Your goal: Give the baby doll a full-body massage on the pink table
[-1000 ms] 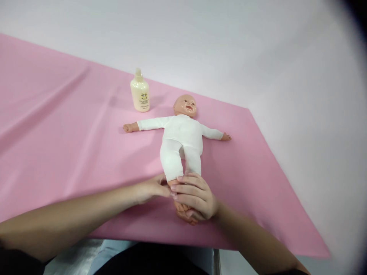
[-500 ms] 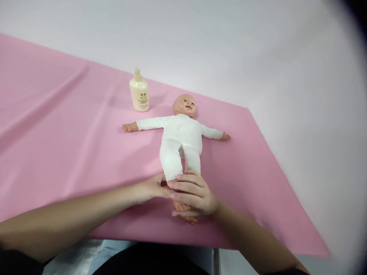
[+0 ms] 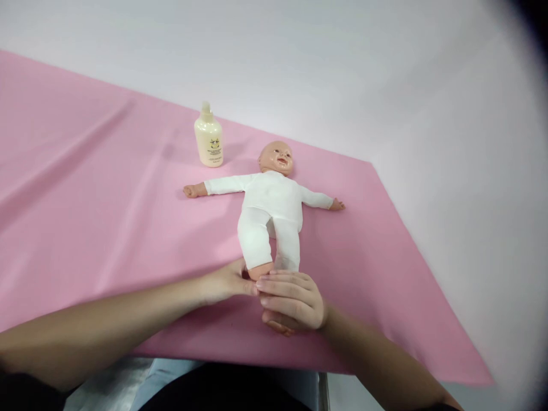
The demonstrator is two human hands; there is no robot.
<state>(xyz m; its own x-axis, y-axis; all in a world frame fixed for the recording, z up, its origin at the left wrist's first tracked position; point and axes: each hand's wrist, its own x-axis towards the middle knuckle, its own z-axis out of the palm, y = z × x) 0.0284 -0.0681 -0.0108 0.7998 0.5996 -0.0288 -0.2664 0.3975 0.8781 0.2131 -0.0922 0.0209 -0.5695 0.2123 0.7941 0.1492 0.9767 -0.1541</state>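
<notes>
A baby doll in a white bodysuit lies on its back, arms spread and feet toward me. My left hand is closed around the doll's lower leg on the left, thumb on top and the other fingers hidden beneath. Over the same leg's foot lies my right hand, its fingers bent around it and covering most of it. Toes of the other foot show just below that hand. A pale yellow pump bottle stands upright beyond the doll's outstretched arm on the left.
A pink cloth with a few soft creases covers the table beneath the doll. Its front edge runs close to my lap. White surface lies beyond its far and right edges.
My right hand has slid a little toward me, from the ankle down over the foot, baring the ankle and covering the toes. My left hand keeps its place.
</notes>
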